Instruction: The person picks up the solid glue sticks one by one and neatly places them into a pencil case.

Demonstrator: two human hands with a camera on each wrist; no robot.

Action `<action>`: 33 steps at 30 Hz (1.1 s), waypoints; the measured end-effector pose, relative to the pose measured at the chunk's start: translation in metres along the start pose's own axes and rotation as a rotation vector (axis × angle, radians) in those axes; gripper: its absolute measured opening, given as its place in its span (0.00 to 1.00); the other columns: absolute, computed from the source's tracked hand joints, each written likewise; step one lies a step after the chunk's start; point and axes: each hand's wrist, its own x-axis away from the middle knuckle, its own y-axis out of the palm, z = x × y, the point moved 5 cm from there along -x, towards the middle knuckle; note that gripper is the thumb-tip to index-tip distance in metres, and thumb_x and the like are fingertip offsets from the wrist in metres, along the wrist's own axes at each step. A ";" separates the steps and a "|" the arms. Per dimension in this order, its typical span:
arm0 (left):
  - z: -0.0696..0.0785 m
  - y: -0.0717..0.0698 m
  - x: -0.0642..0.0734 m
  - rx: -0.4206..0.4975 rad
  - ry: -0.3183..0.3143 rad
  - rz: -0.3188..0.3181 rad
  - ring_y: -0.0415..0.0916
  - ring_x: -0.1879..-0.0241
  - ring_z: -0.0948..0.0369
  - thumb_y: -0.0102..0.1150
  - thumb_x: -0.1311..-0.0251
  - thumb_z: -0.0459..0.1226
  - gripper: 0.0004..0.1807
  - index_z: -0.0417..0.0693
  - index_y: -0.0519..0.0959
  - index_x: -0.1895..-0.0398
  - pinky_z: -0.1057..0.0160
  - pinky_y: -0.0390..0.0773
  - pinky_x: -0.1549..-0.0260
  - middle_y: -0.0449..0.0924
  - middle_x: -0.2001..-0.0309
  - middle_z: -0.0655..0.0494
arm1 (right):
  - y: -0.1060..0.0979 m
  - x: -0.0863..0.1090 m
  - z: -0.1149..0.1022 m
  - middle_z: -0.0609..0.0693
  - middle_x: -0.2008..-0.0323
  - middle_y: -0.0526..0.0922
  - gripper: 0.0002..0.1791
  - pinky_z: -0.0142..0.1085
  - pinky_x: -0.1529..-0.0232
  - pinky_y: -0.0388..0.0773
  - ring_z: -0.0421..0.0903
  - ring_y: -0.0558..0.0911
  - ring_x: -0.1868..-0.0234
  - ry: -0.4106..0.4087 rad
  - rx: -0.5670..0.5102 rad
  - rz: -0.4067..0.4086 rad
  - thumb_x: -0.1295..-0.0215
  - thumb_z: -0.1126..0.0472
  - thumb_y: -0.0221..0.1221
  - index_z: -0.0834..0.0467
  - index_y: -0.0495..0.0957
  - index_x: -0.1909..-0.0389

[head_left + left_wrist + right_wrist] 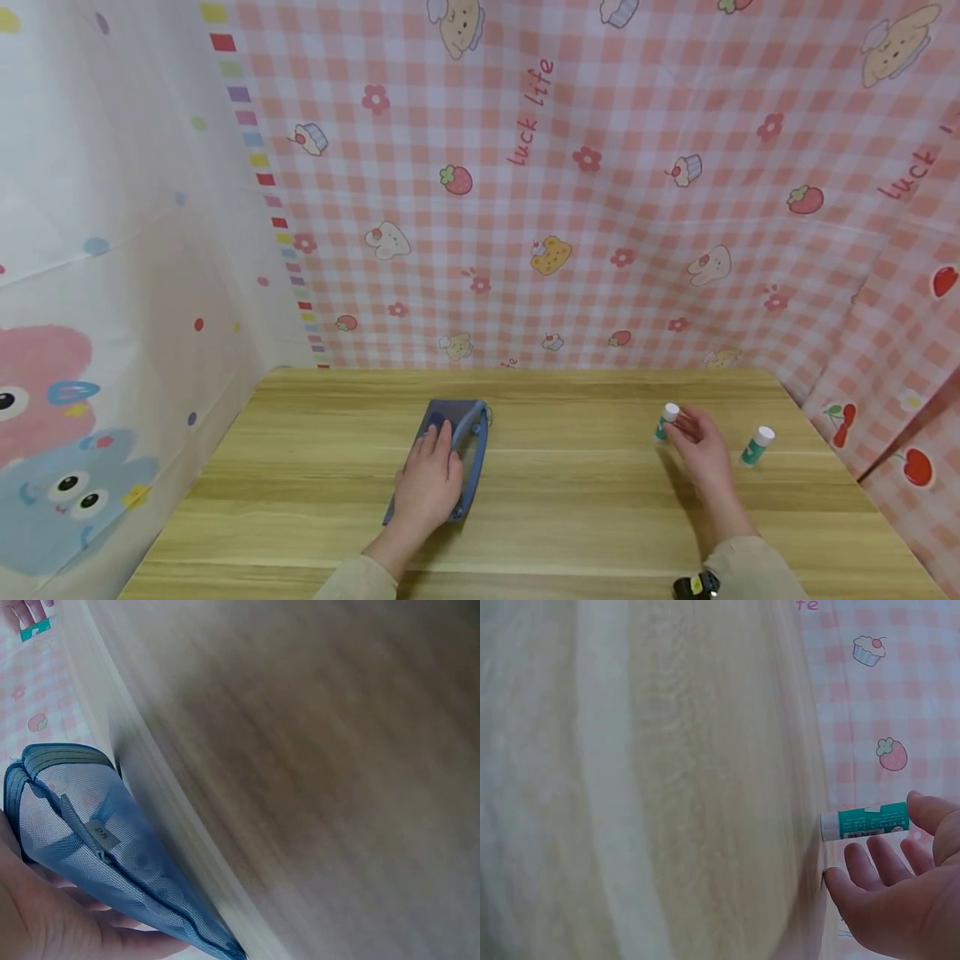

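A blue mesh zipper pouch (472, 467) lies on the table at centre left, its zipper side facing right. My left hand (427, 483) rests on top of it with fingers stretched out. In the left wrist view, the pouch (112, 832) shows translucent mesh and a small printed tag. A green glue stick (874, 820) with a white cap and white base stands upright at the right. My right hand (701, 450) is around its right side, thumb at the capped end; the other fingers are loosely bent, with a gap to the stick.
A second green glue stick (757, 447) with a white cap stands to the right of my right hand. The wood-grain table (570, 500) ends at a pink checked cloth (525, 208) behind. A white patterned cloth (150, 250) hangs at the left.
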 end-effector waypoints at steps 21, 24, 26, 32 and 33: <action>0.000 0.001 -0.001 0.012 -0.005 0.011 0.61 0.32 0.38 0.42 0.28 0.43 0.28 0.43 0.66 0.27 0.25 0.66 0.50 0.64 0.30 0.38 | 0.006 -0.004 0.003 0.72 0.39 0.70 0.24 0.14 0.62 0.64 0.58 0.71 0.39 0.036 0.050 0.073 0.28 0.65 0.54 0.73 0.64 0.36; 0.000 0.001 -0.001 0.004 -0.005 0.003 0.61 0.32 0.38 0.42 0.27 0.42 0.28 0.43 0.66 0.27 0.25 0.65 0.50 0.63 0.30 0.38 | 0.006 -0.004 0.003 0.71 0.40 0.71 0.23 0.20 0.56 0.66 0.58 0.71 0.40 0.043 0.070 0.078 0.27 0.64 0.54 0.72 0.66 0.38; 0.000 0.001 -0.001 0.000 -0.003 0.001 0.61 0.32 0.38 0.42 0.27 0.42 0.28 0.43 0.66 0.27 0.25 0.65 0.50 0.63 0.30 0.38 | 0.007 -0.004 0.003 0.71 0.40 0.71 0.23 0.27 0.51 0.68 0.58 0.71 0.40 0.051 0.084 0.072 0.27 0.63 0.54 0.72 0.66 0.37; -0.001 0.001 -0.001 -0.004 -0.005 0.001 0.61 0.32 0.38 0.42 0.27 0.42 0.28 0.43 0.66 0.27 0.26 0.66 0.49 0.64 0.30 0.38 | 0.009 -0.002 0.004 0.70 0.41 0.72 0.24 0.27 0.56 0.70 0.57 0.72 0.42 0.075 0.101 0.057 0.27 0.60 0.55 0.71 0.67 0.37; -0.001 0.001 -0.001 -0.003 -0.006 0.001 0.60 0.32 0.38 0.42 0.27 0.42 0.28 0.43 0.66 0.27 0.26 0.66 0.49 0.63 0.30 0.38 | 0.010 -0.002 0.004 0.70 0.42 0.72 0.24 0.24 0.59 0.70 0.57 0.72 0.43 0.078 0.093 0.053 0.27 0.60 0.55 0.71 0.67 0.37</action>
